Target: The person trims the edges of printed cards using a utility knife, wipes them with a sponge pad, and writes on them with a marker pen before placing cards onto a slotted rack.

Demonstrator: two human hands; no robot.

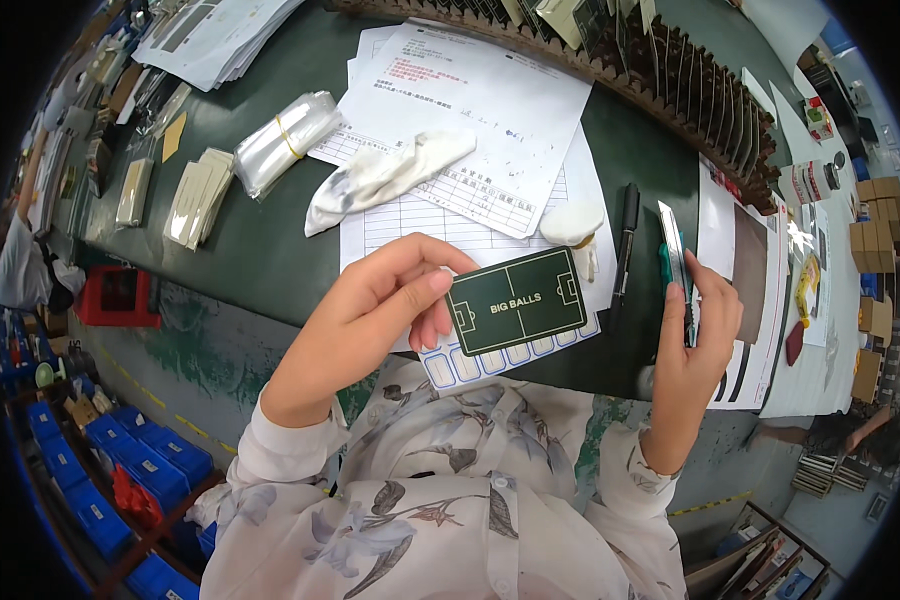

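Observation:
My left hand [385, 315] pinches a dark green card [515, 300] by its left edge, thumb on top. White pitch lines and lettering mark the card's face. Under it juts out a white sheet with blue-outlined boxes [510, 358]; whether my fingers hold that too is hidden. My right hand [705, 320] has its fingers closed around a utility knife [674, 270] with a teal grip, its tip pointing away from me. Left of the knife lies a black marker [625, 245]. Just beyond the card are a round white pad [572, 222] and a crumpled white glove or cloth [390, 180].
Printed papers [490, 110] cover the table's middle. At left lie a banded bundle of clear plastic sleeves [288, 145] and stacked tags [198, 198]. A long toothed rack [710, 95] holding thin cards runs along the far right. Blue bins [155, 460] stand below, left.

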